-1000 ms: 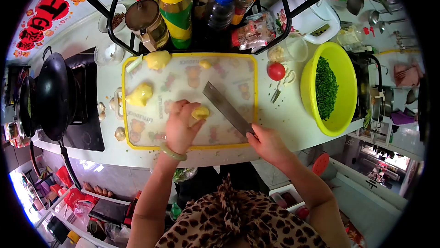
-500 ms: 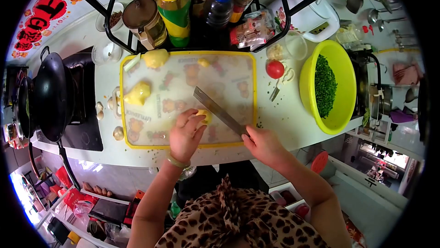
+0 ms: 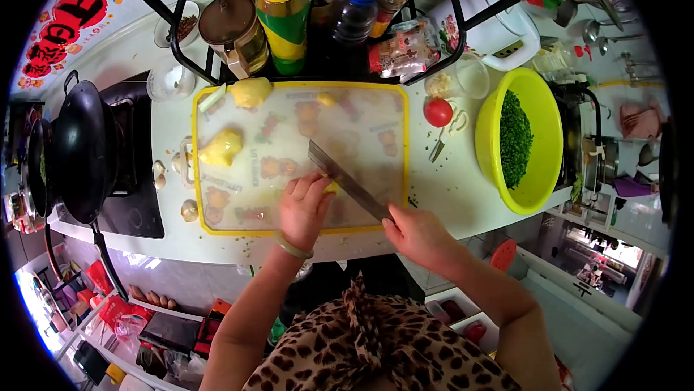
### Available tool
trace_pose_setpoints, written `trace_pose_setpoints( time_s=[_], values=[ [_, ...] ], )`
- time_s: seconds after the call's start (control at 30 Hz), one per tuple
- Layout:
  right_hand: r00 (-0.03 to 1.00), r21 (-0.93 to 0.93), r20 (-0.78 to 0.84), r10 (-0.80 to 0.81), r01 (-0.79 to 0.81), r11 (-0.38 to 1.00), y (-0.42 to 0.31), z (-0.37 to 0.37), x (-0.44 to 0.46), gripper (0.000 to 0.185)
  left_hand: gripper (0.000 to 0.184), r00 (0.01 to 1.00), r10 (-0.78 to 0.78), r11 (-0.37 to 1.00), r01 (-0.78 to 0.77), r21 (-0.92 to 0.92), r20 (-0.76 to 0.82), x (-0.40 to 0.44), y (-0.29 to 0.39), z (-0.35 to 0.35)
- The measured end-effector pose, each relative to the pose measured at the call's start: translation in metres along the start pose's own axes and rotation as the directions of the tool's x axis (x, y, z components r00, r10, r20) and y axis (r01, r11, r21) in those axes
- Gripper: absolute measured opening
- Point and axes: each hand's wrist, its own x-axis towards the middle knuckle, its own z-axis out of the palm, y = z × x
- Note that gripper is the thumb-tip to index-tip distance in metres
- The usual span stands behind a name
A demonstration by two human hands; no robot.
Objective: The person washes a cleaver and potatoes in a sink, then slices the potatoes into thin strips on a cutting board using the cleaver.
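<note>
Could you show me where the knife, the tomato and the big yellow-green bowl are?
Knife (image 3: 351, 186), head view: middle of the blade.
Tomato (image 3: 438, 112), head view: middle of its red skin.
Yellow-green bowl (image 3: 547, 146), head view: bare inner wall, on the picture's right side.

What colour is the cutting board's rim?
The rim is yellow, best seen in the head view.

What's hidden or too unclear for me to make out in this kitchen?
All in the head view:
- Yellow piece: partly hidden by the left hand and knife.
- Knife's handle: covered by the right hand's grip.
- Bowl's bottom: under greens.
- Small pan: partly behind the wok.
- Packet: print too small.
</note>
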Motion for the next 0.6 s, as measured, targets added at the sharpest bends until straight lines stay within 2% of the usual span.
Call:
trace_pose_setpoints(
  time_s=[0.13, 0.2, 0.23, 0.3, 0.43, 0.6],
  values=[
    [0.999, -0.017, 0.045, 0.028, -0.028, 0.999, -0.007, 0.004, 0.014, 0.016, 0.03, 1.0, -0.024, 0.999, 0.024, -0.038, -0.004, -0.002, -0.001, 0.002],
    [0.999, -0.011, -0.046, -0.011, 0.01, 1.0, -0.006, 0.017, 0.02, 0.015, 0.03, 1.0, -0.028, 0.999, 0.027, -0.045, -0.01, -0.002, -0.002, 0.003],
    [0.999, -0.009, -0.038, -0.009, 0.009, 1.0, -0.003, 0.03, 0.023, 0.015, 0.03, 1.0, -0.02, 0.998, 0.019, -0.056, -0.017, -0.003, -0.003, 0.003],
    [0.982, -0.019, -0.183, -0.055, 0.052, 0.998, 0.002, 0.054, 0.028, 0.013, 0.031, 1.0, -0.026, 0.998, 0.026, -0.056, 0.002, -0.003, -0.003, 0.003],
    [0.976, 0.067, -0.215, 0.031, -0.017, 0.998, -0.001, 0.053, 0.032, 0.014, 0.035, 0.999, -0.035, 0.997, 0.035, -0.066, 0.009, -0.001, -0.002, 0.003],
    [0.996, 0.066, -0.048, 0.071, -0.067, 0.996, -0.005, 0.02, 0.029, 0.016, 0.037, 0.999, -0.045, 0.997, 0.047, -0.057, 0.028, -0.001, -0.001, 0.0]
  ],
)
